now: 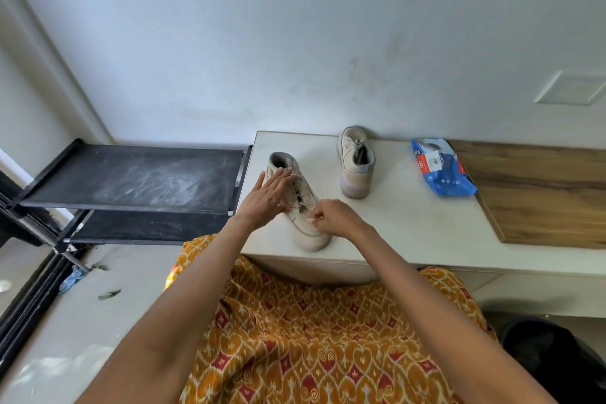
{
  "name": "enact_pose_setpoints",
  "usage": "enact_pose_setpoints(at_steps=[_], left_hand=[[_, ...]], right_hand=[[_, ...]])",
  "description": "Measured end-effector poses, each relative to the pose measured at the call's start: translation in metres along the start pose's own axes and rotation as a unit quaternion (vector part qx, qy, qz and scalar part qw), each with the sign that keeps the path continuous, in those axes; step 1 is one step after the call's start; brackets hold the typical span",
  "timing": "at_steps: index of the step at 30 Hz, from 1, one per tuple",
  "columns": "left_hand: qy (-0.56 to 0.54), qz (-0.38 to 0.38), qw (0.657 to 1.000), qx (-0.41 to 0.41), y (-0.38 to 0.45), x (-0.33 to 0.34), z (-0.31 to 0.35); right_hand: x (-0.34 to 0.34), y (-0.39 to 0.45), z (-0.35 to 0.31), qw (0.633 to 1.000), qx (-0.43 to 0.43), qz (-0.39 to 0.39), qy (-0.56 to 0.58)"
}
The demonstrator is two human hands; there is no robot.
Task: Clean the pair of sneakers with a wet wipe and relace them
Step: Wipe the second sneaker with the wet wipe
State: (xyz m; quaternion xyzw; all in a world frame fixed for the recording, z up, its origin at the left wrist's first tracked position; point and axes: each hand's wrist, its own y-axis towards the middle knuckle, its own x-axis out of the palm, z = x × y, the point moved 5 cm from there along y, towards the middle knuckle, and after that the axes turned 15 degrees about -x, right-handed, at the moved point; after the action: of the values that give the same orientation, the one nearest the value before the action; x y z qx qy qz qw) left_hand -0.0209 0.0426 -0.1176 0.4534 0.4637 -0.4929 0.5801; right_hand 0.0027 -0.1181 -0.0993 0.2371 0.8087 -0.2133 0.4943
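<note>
A beige sneaker (306,229) lies on the white counter (410,223), toe toward me, its eyelets partly threaded. My left hand (267,198) rests flat on its tongue and upper with straight fingers. My right hand (331,218) pinches a thin pale lace end at the sneaker's lower eyelets. The second beige sneaker (355,162) stands upright further back, heel toward me. A blue wet wipe pack (441,167) lies to its right.
A wooden board (541,193) covers the counter's right part. A black dusty shoe rack (131,180) stands left of the counter. A dark bin (554,361) sits on the floor at lower right. My orange patterned garment (311,338) fills the foreground.
</note>
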Motion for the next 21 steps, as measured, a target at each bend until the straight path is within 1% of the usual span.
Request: enact_pose_setpoints(at_steps=[2,3,4,5,6,7,8,10,12,14,18,19,20,21], left_hand=[[0.02,-0.015,0.999,0.029,0.005,-0.004,0.007],[0.026,-0.026,0.999,0.037,0.006,-0.005,0.008],[0.03,-0.034,0.998,0.039,0.007,-0.005,0.009],[0.028,-0.04,0.998,0.036,0.007,-0.005,0.009],[0.022,-0.047,0.998,0.031,0.006,-0.005,0.009],[0.014,-0.056,0.998,0.026,0.006,-0.007,0.01],[0.008,-0.064,0.998,0.021,0.007,-0.009,0.011],[0.0,-0.078,0.997,0.009,0.009,-0.013,0.014],[-0.006,-0.083,0.996,-0.004,0.008,-0.013,0.016],[-0.011,-0.079,0.997,-0.012,0.005,-0.011,0.019],[0.001,-0.069,0.997,-0.021,0.002,-0.008,0.022],[0.005,-0.069,0.997,-0.022,0.003,-0.009,0.023],[0.009,-0.07,0.997,-0.022,0.003,-0.01,0.024],[0.011,-0.07,0.997,-0.023,0.003,-0.01,0.025]], right_hand=[[-0.004,-0.007,0.001,0.998,-0.004,-0.066,0.007],[-0.009,-0.009,0.004,0.997,0.001,-0.072,0.003],[-0.015,-0.011,0.007,0.999,0.008,-0.044,-0.011],[-0.023,-0.011,0.009,0.999,0.015,0.018,-0.029],[-0.028,-0.013,0.01,0.995,0.022,0.096,-0.033],[-0.028,-0.015,0.011,0.987,0.026,0.16,-0.013],[-0.022,-0.016,0.009,0.983,0.018,0.184,0.01],[0.002,-0.016,0.004,0.99,-0.018,0.139,0.018],[0.013,-0.023,0.001,0.994,-0.034,0.105,0.002],[0.008,-0.025,0.002,0.996,-0.038,0.08,-0.028],[-0.011,-0.019,0.007,0.999,-0.014,-0.032,-0.02],[-0.018,-0.017,0.009,0.999,-0.012,-0.029,-0.029],[-0.025,-0.015,0.011,0.999,-0.007,0.005,-0.037],[-0.031,-0.014,0.016,0.997,0.005,0.066,-0.028]])
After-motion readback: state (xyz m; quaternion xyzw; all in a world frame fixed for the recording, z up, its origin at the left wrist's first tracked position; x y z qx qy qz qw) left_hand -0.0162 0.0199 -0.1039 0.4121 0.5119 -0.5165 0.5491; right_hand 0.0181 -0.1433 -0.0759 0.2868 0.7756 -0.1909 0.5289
